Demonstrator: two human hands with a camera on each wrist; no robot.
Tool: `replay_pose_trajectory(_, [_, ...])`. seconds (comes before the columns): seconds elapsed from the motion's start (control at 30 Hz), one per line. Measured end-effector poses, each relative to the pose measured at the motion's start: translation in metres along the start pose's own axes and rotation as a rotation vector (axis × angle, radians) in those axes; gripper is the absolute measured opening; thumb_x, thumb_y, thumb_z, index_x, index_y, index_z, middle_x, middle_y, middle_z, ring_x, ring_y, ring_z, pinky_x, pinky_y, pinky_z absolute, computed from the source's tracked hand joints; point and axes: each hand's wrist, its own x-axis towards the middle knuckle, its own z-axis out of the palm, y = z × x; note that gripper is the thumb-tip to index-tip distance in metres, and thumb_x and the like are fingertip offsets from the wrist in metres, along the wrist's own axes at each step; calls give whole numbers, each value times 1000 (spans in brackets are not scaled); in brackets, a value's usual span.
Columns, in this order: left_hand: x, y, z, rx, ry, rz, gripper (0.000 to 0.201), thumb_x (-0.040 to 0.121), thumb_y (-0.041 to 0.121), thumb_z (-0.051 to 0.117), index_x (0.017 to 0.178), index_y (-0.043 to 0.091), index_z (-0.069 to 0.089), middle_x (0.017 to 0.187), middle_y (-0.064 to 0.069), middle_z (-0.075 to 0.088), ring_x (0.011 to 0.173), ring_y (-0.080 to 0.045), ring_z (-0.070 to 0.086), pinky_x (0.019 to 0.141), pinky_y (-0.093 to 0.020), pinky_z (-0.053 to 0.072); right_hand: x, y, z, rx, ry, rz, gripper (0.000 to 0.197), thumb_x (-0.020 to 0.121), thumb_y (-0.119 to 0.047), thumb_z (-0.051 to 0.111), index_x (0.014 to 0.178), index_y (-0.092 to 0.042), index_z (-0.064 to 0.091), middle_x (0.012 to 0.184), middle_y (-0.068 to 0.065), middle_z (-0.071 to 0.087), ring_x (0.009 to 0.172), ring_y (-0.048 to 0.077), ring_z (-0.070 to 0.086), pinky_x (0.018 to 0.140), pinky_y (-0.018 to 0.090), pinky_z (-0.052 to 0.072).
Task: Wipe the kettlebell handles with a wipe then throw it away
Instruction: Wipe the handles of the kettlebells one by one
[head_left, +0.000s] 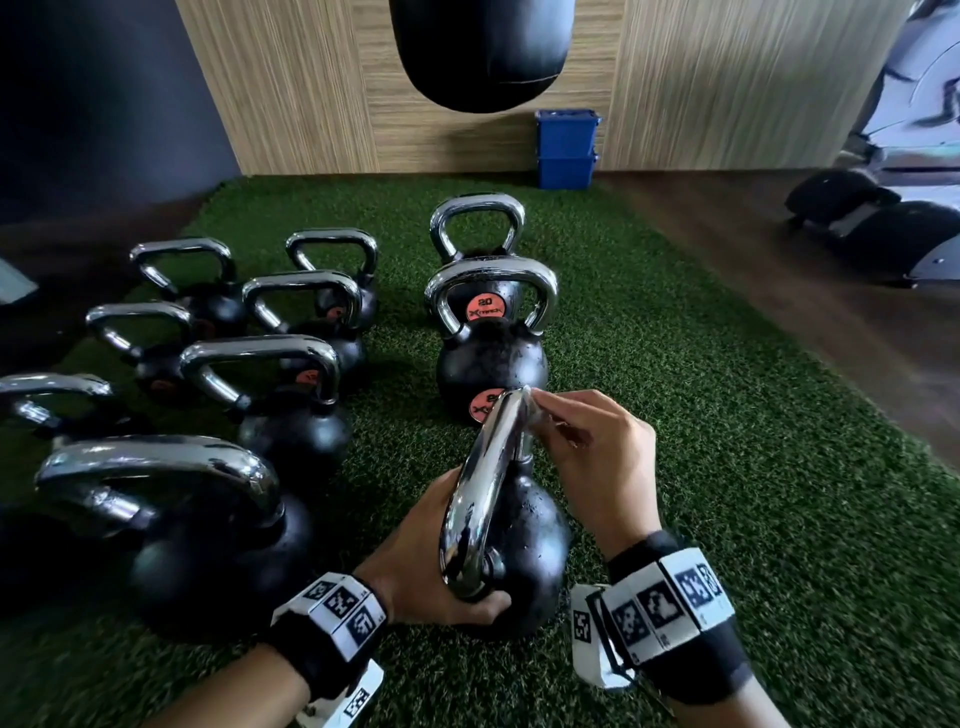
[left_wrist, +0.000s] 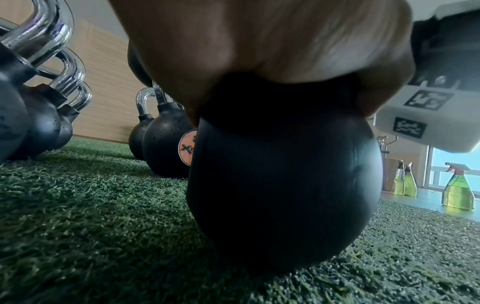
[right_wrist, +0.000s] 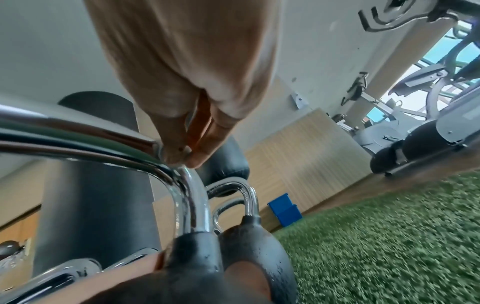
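The nearest black kettlebell (head_left: 524, 545) stands on green turf, its chrome handle (head_left: 480, 483) pointing away from me. My left hand (head_left: 426, 566) grips the kettlebell where the near end of the handle meets the ball; in the left wrist view the palm (left_wrist: 259, 51) sits on top of the ball (left_wrist: 283, 185). My right hand (head_left: 592, 457) pinches a pale wipe (head_left: 543, 418) against the far top corner of the handle. The fingers (right_wrist: 187, 152) hide most of the wipe. In the right wrist view they press on the handle's bend (right_wrist: 179, 174).
Several more kettlebells (head_left: 270, 395) stand in rows to the left, and two others (head_left: 491, 358) stand just beyond. A blue bin (head_left: 567, 148) stands by the wood wall under a hanging punching bag (head_left: 480, 52). Spray bottles (left_wrist: 458, 187) stand off the turf, and an exercise machine (head_left: 883, 228) stands at the right.
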Motion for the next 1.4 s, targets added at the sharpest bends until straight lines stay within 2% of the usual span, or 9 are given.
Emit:
replay_pose_trajectory(0.2, [3,5,-1,13,30,71,105,60,36,96,139,66,32,141,11,57,134,-10,54,116,-38,44,-18,-19,-13,33,-83,-154,31,82,1,79,108,-16,80,105,-5,73,94,8,70,80,26,59])
replay_pose_trajectory(0.37, [1,-3,1,8,35,44,105,59,42,96,146,45,36,142,7,55,134,-12,55,115,-41,45,-16,-21,-12,47,-94,-187,25,86,-1,77,108,-14,79,103,-3,72,92,12,70,75,32,59])
replay_pose_trajectory(0.53, [8,2,-1,-6,27,139,98,61,20,93,137,52,40,131,18,60,124,-9,62,102,-19,48,-56,-38,-22,107,-241,-257,19,96,-18,69,114,-21,75,110,-6,67,99,12,65,80,26,56])
replay_pose_trajectory(0.7, [11,7,1,-53,-34,143,87,64,7,89,136,31,47,120,14,67,112,-11,69,94,-18,52,-54,-52,-27,340,-224,50,19,82,-21,82,100,-23,82,97,-18,74,87,2,72,75,12,54])
replay_pose_trajectory(0.87, [7,10,-2,-89,-77,133,76,65,19,83,122,57,51,104,30,67,94,7,66,84,-11,50,-88,-61,-19,479,-161,338,23,72,-25,88,95,-26,82,91,-12,78,81,10,76,73,28,62])
replay_pose_trajectory(0.97, [4,2,-2,-124,-48,107,97,60,22,89,134,63,41,103,27,66,91,3,63,85,-27,52,-103,-63,-12,607,-111,479,29,68,-20,90,95,-27,82,90,-4,80,86,17,77,80,37,62])
replay_pose_trajectory(1.2, [1,3,1,-164,-31,28,92,58,31,88,135,50,42,97,19,69,85,8,65,76,-11,47,-125,-57,-1,565,-73,505,24,68,-19,92,89,-28,83,85,-3,79,79,16,76,75,30,61])
replay_pose_trajectory(1.27, [0,8,1,-130,-28,30,79,58,37,88,125,37,47,109,35,66,97,16,64,81,-8,51,-130,-51,2,449,-87,487,21,68,-19,91,85,-28,83,84,-9,77,78,11,74,73,27,60])
replay_pose_trajectory(1.4, [-4,14,-3,-29,-54,-38,80,47,54,82,116,42,43,114,23,57,109,7,57,99,-14,48,-122,-41,-5,271,-216,335,22,80,-26,83,102,-25,80,96,-19,74,87,1,71,74,17,58])
